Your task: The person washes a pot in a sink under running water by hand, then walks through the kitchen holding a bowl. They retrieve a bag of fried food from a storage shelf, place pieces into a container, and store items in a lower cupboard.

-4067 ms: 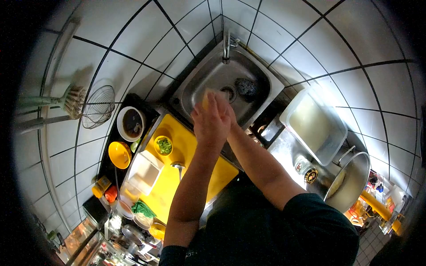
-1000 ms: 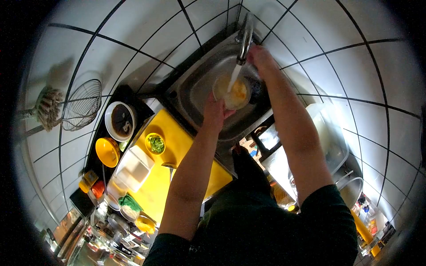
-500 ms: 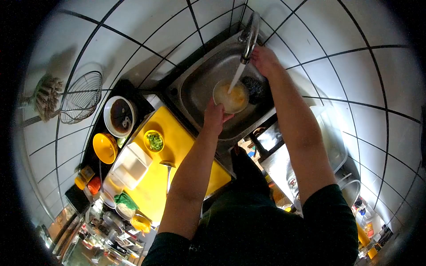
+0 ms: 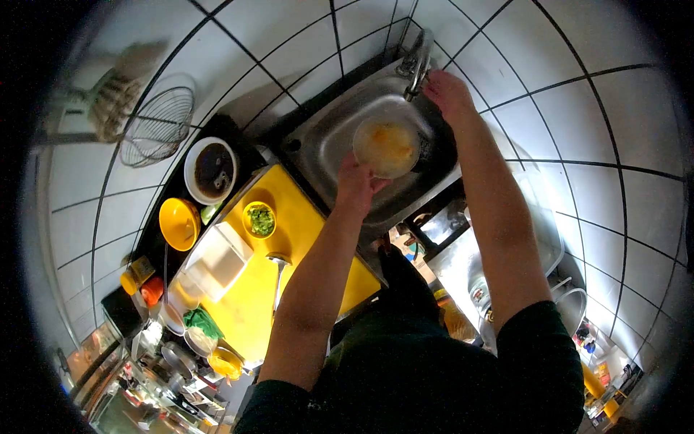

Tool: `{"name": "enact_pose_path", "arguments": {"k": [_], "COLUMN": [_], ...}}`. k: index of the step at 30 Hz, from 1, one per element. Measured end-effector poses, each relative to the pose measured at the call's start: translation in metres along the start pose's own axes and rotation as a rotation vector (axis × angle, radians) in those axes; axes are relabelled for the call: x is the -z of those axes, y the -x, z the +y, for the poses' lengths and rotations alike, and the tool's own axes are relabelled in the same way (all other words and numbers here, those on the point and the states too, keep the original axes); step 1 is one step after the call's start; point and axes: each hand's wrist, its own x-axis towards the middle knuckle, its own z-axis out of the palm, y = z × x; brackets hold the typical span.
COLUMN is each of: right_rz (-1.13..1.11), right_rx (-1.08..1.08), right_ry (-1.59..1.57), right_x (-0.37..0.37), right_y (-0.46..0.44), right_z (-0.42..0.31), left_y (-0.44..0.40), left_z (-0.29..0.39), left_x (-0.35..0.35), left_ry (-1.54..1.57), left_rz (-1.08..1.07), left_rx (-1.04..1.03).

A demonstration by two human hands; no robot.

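My left hand (image 4: 356,186) grips the near rim of a round bowl (image 4: 387,148), holding it over the metal sink (image 4: 318,134). Cloudy liquid with yellow-orange matter in it fills the bowl. At the sink's back corner, my right hand (image 4: 446,94) is closed at the side of the faucet (image 4: 418,65), where its handle would be; the fingertips are partly hidden. No stream shows below the spout. A dark, rough clump (image 4: 426,150) lies in the sink, partly behind the bowl.
Left of the sink, a yellow cutting board (image 4: 293,217) carries a small bowl of chopped greens (image 4: 261,220), a ladle (image 4: 279,258) and a white container (image 4: 230,253). Beyond stand a bowl of dark liquid (image 4: 215,170) and an orange bowl (image 4: 179,224). A wire strainer (image 4: 159,126) hangs on the wall.
The water stream from the faucet has stopped. The bowl in my left hand has shifted slightly right in view. My right hand stays at the faucet.
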Motion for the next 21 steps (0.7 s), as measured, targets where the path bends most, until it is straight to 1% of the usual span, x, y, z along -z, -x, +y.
{"name": "enact_pose_path", "arguments": {"k": [2, 3, 5, 7, 8, 10, 11, 12, 13, 14, 15, 16, 18, 20, 21], "right_rz": [-0.046, 0.022, 0.088, 0.082, 0.104, 0.115, 0.052, -0.016, -0.046, -0.079, -0.196, -0.278, -0.292, -0.382, -0.405], "right_rx": [-0.005, -0.167, -0.334, -0.351, -0.363, -0.409, -0.396, -0.391, -0.432, -0.473, -0.366, -0.143, 0.428, -0.095, -0.064], "right_ry": [0.316, 0.396, 0.477, 0.483, 0.399, 0.220, 0.054, -0.120, -0.167, -0.211, 0.659, 1.519, 1.644, 1.279, 1.349], "right_x": [-0.005, -0.026, -0.053, -0.065, -0.070, -0.081, -0.085, -0.087, -0.095, -0.107, -0.123, -0.134, -0.126, -0.160, -0.178], "right_y": [0.005, 0.025, 0.063, 0.091, 0.106, 0.136, 0.150, 0.162, 0.179, 0.197, 0.216, 0.237, 0.278, 0.306, 0.326], "right_z": [-0.009, -0.048, -0.091, -0.108, -0.114, -0.112, -0.107, -0.100, -0.100, -0.102, -0.103, -0.103, -0.073, -0.088, -0.093], "left_y": [0.019, 0.030, 0.054, 0.073, 0.085, 0.135, 0.163, 0.175, 0.204, 0.226, 0.250, 0.276, 0.324, 0.362, 0.384], "left_z": [0.005, 0.007, 0.013, 0.010, 0.010, 0.023, 0.026, 0.015, 0.018, 0.014, 0.015, 0.016, 0.005, -0.011, -0.018], "left_x": [0.001, 0.003, 0.010, 0.032, 0.043, 0.053, 0.067, 0.090, 0.095, 0.116, 0.130, 0.144, 0.182, 0.216, 0.234], "left_ry": [0.044, 0.046, 0.047, 0.090, 0.112, 0.109, 0.108, 0.135, 0.120, 0.163, 0.144, 0.129, 0.124, 0.148, 0.167], "left_rz": [-0.023, -0.022, -0.023, -0.076, -0.100, -0.102, -0.077, -0.078, -0.026, -0.054, -0.012, 0.021, 0.121, 0.215, 0.269], "left_rx": [-0.034, -0.055, -0.104, -0.116, -0.124, -0.112, -0.110, -0.132, -0.167, -0.172, -0.165, -0.157, -0.190, -0.220, -0.224]}}
